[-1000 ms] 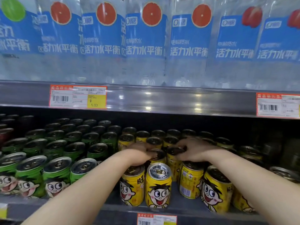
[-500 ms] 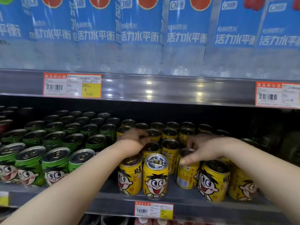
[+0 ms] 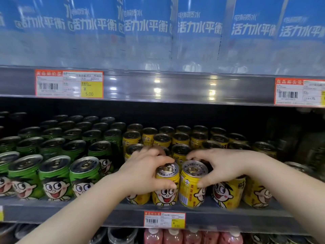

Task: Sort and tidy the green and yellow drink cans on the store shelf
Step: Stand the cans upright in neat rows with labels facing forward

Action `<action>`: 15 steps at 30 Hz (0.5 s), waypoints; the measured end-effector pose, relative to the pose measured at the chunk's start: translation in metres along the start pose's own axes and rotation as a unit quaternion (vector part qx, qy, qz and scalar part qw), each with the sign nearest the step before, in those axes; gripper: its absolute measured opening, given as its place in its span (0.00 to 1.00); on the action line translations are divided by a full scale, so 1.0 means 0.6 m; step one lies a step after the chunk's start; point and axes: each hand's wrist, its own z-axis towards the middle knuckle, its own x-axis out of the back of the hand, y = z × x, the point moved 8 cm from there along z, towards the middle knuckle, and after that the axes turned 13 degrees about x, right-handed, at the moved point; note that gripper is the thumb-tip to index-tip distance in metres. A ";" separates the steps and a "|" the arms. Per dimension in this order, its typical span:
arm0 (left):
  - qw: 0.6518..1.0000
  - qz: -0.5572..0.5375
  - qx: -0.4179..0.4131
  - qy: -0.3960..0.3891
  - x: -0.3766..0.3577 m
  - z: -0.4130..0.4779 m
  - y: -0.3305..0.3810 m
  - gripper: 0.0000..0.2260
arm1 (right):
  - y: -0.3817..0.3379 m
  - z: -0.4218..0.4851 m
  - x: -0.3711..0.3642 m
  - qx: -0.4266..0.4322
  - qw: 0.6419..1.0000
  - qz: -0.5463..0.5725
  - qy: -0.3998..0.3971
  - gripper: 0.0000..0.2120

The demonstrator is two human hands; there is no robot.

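Observation:
Rows of green cans [image 3: 56, 175] with a cartoon face fill the left of the middle shelf; yellow cans [image 3: 181, 138] with the same face fill the centre and right. My left hand [image 3: 142, 171] curls round a front-row yellow can [image 3: 166, 191], thumb on its front and fingers over its rim. My right hand [image 3: 219, 166] grips the neighbouring yellow can [image 3: 191, 189], whose barcode side faces out. Both cans stand upright at the shelf's front edge, touching each other.
The shelf rail [image 3: 123, 210] carries a price tag [image 3: 164, 220] just below the held cans. The shelf above holds blue-labelled water bottles [image 3: 147, 29] and two price tags. Pink bottles [image 3: 175, 236] stand on the shelf below. Dark cans sit at the far right.
Both hands have come forward from the cans further back to the front row; each now grips a front yellow can. The view has tilted down slightly.

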 end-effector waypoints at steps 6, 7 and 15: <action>1.000 -0.011 -0.003 -0.012 0.002 0.004 -0.004 0.32 | -0.005 0.002 -0.006 0.013 0.996 0.012 0.083 0.31; 1.000 -0.009 -0.002 -0.016 0.002 0.004 -0.004 0.32 | -0.001 -0.004 -0.007 0.015 0.996 0.026 0.085 0.33; 0.999 0.014 -0.038 -0.003 -0.009 0.011 0.075 0.35 | 0.067 -0.078 0.005 -0.103 0.986 -0.125 0.045 0.41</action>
